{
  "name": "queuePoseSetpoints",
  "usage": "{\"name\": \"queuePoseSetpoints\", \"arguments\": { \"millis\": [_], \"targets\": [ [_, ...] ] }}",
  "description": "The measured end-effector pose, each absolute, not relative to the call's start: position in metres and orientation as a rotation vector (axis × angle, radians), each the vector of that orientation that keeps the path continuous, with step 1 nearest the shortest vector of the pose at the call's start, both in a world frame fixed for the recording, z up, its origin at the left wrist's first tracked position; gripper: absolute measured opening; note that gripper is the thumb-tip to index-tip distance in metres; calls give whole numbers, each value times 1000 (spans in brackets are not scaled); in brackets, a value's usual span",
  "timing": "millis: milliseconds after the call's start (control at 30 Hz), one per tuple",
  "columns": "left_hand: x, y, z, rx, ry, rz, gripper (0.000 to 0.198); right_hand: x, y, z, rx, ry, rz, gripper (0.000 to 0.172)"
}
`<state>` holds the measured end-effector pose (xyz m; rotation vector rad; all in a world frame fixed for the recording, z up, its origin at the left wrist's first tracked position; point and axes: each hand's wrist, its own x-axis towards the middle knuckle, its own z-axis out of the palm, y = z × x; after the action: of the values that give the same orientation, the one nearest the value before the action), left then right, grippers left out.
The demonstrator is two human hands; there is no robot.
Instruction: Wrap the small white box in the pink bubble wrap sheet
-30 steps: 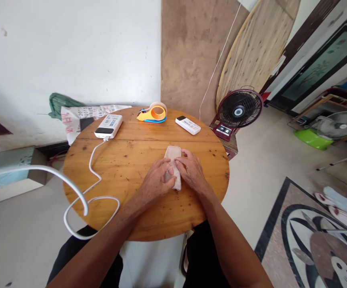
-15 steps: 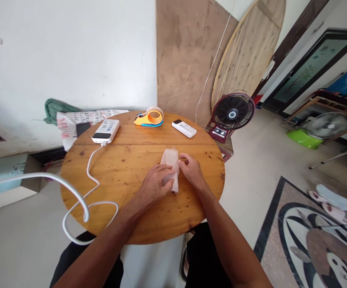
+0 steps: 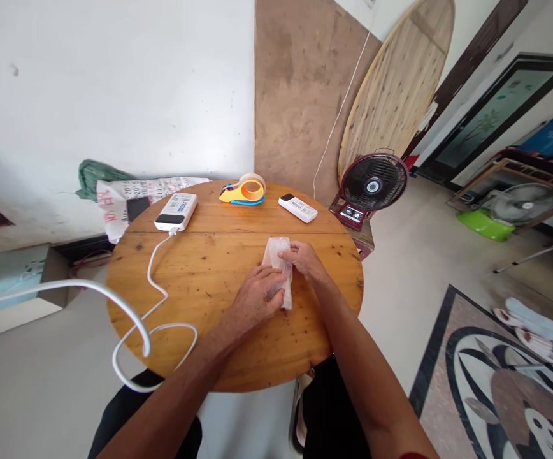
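Observation:
A narrow, whitish translucent bundle of bubble wrap (image 3: 277, 246) lies lengthwise on the round wooden table (image 3: 200, 274). What is inside it, if anything, cannot be made out. My left hand (image 3: 258, 293) rests over its lower half from the left side, thumb and fingers bent around it. At the upper right edge, my right hand (image 3: 305, 259) has thumb and index finger closed on the wrap. Beyond the hands sits a white power bank (image 3: 298, 208) with a dark end. An orange and blue tape dispenser (image 3: 244, 191) with a roll of clear tape stands near the far edge.
Another white power bank (image 3: 177, 211) at the far left of the table has a white cable (image 3: 151, 268) plugged in, looping over the left edge. A dark red fan (image 3: 373, 186) stands behind the table's right side. A person's feet (image 3: 529, 319) show at far right.
The view has shifted slightly, moving everything a little to the right. My right hand has come onto the wrap's upper right edge and pinches it. My left hand keeps its place on the bundle.

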<state>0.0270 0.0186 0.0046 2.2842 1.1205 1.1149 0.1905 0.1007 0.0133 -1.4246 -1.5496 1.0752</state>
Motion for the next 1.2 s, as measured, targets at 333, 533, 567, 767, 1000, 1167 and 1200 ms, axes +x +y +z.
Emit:
{"name": "queuePoseSetpoints", "arguments": {
  "millis": [333,533,567,767,1000,1167,1200],
  "targets": [
    [25,17,3,2350,1243,1108,23,185,89,21,-1178,-1322,1290,27],
    [26,14,2,2310,1329,1099,26,189,77,29,-1101,-1302,1339,24],
    [26,13,3,2304,1334,1088,26,189,74,31,-1098,-1316,1341,23],
    [27,12,5,2269,1327,1061,29,187,61,41,-1109,-1447,1215,15],
    [27,12,5,2237,1298,1090,29,183,60,43,-1118,-1470,1144,16],
    [29,6,9,2122,1478,1098,27,186,54,48,-1067,-1531,1188,18],
    [29,5,9,2101,1526,1122,28,187,53,49,-1056,-1540,1202,19]
  ]
}}
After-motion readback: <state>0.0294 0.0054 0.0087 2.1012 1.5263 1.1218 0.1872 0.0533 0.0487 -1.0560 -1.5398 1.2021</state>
